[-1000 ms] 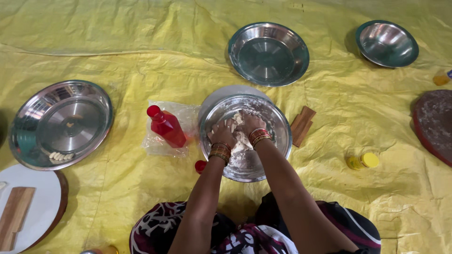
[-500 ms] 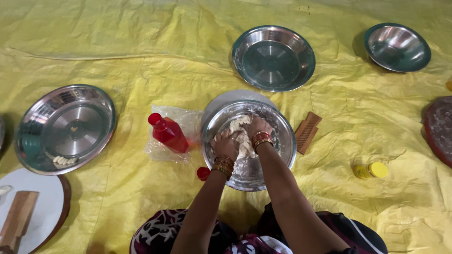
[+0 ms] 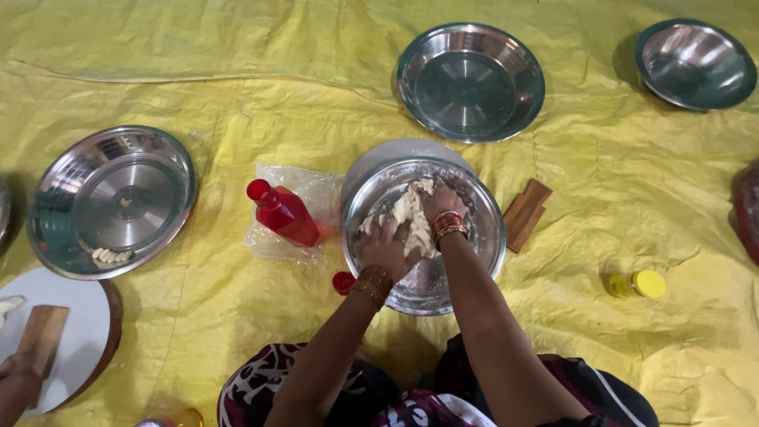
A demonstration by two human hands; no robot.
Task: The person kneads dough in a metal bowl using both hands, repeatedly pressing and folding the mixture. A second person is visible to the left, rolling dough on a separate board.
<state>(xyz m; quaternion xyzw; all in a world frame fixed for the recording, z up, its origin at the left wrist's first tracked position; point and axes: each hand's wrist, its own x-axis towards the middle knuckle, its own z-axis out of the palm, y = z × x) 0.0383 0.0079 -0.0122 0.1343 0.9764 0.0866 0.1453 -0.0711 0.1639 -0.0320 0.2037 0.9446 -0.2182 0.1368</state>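
- Left hand (image 3: 385, 247) curled, fingers pressed down into pale dough (image 3: 411, 215).
- Right hand (image 3: 441, 202) closed over the dough's far side, gripping it.
- Dough lies inside a steel bowl (image 3: 474, 257) on a yellow sheet (image 3: 237, 103).
- Red bottle (image 3: 282, 212) lies just left of the bowl, on clear plastic; its red cap (image 3: 343, 282) sits apart.

Dough (image 3: 411, 217) in bowl (image 3: 482, 237), both hands on it; bottle (image 3: 283, 213) on plastic bag (image 3: 312, 190) just left; wooden block (image 3: 526, 213) just right; plate (image 3: 111, 202) far left; pan (image 3: 470, 79) behind; small jar (image 3: 636, 283) right.
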